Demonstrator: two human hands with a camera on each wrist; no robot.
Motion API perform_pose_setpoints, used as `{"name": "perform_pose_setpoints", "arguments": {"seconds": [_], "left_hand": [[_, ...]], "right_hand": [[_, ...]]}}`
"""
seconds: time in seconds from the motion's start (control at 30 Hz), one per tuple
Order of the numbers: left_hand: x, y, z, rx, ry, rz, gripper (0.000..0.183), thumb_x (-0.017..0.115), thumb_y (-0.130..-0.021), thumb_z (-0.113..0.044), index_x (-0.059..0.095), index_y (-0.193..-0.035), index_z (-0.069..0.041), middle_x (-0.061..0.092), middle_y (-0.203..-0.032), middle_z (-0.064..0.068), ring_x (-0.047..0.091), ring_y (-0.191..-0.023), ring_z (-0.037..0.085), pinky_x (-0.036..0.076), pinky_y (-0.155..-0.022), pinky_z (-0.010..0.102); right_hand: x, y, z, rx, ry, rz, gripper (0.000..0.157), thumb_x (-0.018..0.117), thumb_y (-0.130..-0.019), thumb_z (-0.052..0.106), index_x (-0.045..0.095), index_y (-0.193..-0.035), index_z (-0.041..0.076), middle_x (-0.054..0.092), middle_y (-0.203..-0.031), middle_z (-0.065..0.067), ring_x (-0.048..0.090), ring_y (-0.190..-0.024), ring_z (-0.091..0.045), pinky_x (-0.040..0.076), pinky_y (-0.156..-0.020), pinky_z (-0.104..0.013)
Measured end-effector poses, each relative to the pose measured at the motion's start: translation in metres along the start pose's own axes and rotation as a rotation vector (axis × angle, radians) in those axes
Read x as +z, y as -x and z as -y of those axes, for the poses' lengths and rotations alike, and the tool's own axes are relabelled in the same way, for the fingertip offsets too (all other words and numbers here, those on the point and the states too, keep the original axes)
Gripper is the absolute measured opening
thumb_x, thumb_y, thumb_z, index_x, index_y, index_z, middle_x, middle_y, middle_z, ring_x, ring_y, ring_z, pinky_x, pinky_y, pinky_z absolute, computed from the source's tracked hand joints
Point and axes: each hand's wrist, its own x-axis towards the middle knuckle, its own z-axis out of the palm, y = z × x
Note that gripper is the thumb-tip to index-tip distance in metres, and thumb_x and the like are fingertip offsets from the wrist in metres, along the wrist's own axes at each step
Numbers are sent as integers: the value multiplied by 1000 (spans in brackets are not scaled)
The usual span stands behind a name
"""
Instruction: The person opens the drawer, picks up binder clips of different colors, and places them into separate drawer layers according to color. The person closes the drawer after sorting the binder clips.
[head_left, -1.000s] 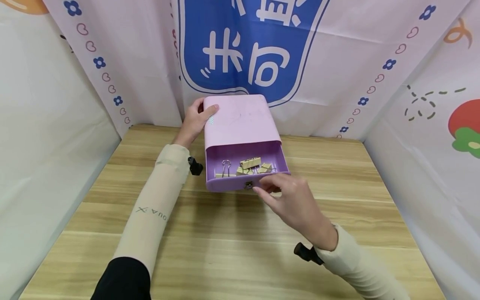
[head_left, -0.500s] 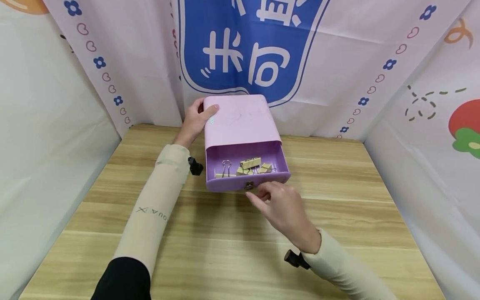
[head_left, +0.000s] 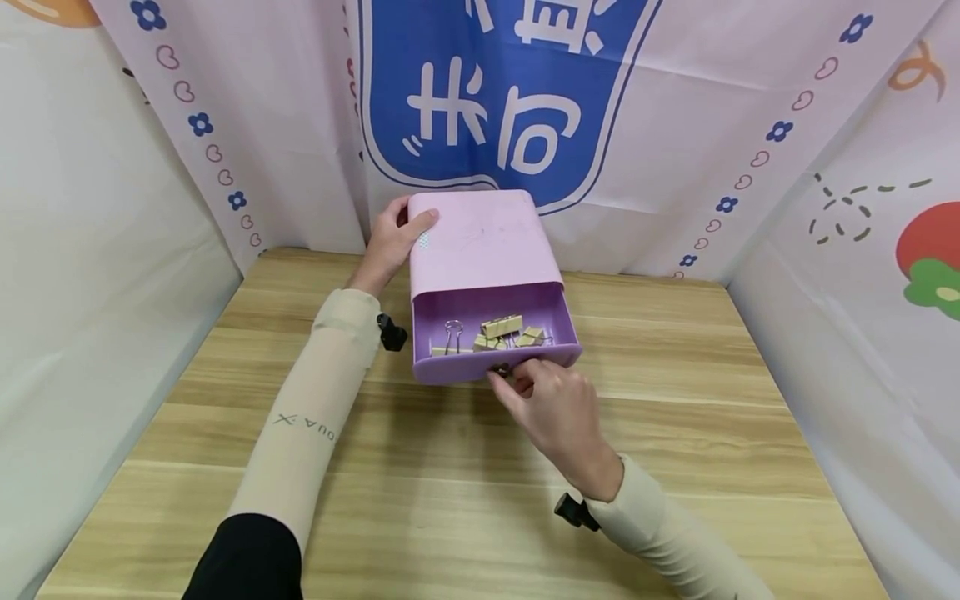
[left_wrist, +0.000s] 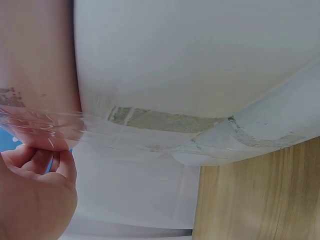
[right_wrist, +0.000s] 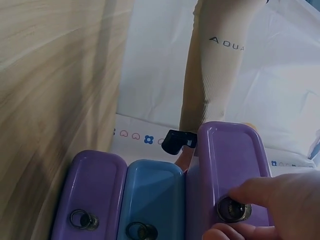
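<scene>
A pink drawer cabinet stands at the back of the table. Its purple top drawer is pulled out, showing several pale yellow binder clips inside. My left hand grips the cabinet's left side near the rear, thumb over the top edge; its other fingers are mostly hidden in the head view. At the drawer front, my right hand pinches the dark metal ring knob. The right wrist view shows the thumb on one side of that knob and curled fingers on the other.
Beneath the open drawer are a blue drawer and another purple drawer, both closed, with ring knobs. A printed curtain hangs right behind the cabinet. The wooden table reaches toward me, with white side walls left and right.
My right hand has moved left from the drawer's right front rim to the ring knob and taken hold of it. The left hand, drawer and clips stay put.
</scene>
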Motion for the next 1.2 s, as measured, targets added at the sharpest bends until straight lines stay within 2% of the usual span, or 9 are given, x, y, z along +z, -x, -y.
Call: {"name": "perform_pose_setpoints", "arguments": {"seconds": [0.4,0.57,0.73,1.2], "left_hand": [[1,2,-2,7,5,11,73,69,-100,-45,42,-159,-11,54,-148,14,53,-122,20,47,-108,34],[1,1,-2,37,14,1,70,68,-101,-41,44,-157,-7,55,-145,16,54,-119,20,47,-105,32],[0,2,-1,32,-4,-3,71,68,-101,-44,44,-157,-8,55,-145,15,54,-120,19,47,-105,31],[1,2,-2,23,10,-4,70,68,-101,-42,43,-157,-8,54,-147,16,54,-121,20,47,-106,33]], "right_hand": [[-4,-11,-4,101,-67,8,24,86,-79,25,67,-71,13,70,-65,2,62,-53,-9,48,-49,-27],[-7,-20,-4,178,-217,64,20,84,-82,20,69,-72,12,71,-64,2,62,-54,-5,51,-53,-24],[-7,-28,-6,254,-327,112,19,81,-88,17,70,-73,10,70,-64,0,61,-54,-5,52,-54,-24],[6,-47,-12,274,-338,138,21,79,-91,21,72,-74,11,71,-64,1,62,-54,-7,53,-54,-27]]}}
